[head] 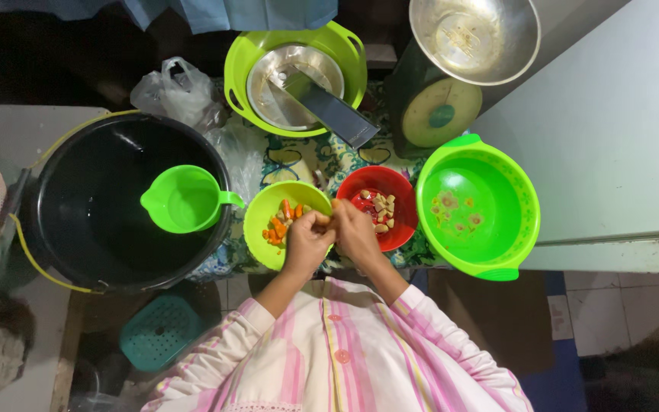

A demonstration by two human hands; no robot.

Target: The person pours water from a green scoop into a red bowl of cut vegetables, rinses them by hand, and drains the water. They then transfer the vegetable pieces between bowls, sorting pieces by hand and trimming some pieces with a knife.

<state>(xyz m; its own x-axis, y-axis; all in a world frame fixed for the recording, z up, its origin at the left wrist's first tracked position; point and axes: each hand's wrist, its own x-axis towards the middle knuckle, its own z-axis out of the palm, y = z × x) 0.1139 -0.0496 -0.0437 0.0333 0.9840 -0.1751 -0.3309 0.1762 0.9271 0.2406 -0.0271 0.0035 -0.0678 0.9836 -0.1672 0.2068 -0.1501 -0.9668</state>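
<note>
My left hand point(306, 243) and my right hand point(356, 233) meet fingertip to fingertip over the gap between two small bowls, pinching a small pale piece of food between them; it is too small to identify. Under my left hand sits a light green bowl point(261, 210) holding orange and red pieces. Under my right hand sits a red bowl point(398, 187) with pale peeled pieces. Pink striped sleeves cover both my forearms.
A large black bucket point(85, 229) with a green jug point(184, 200) in it stands at the left. A big green basin point(520, 221) is at the right, a green colander with a metal bowl and slicer point(329, 111) behind, a weighing scale point(440, 111) with steel pan beside it.
</note>
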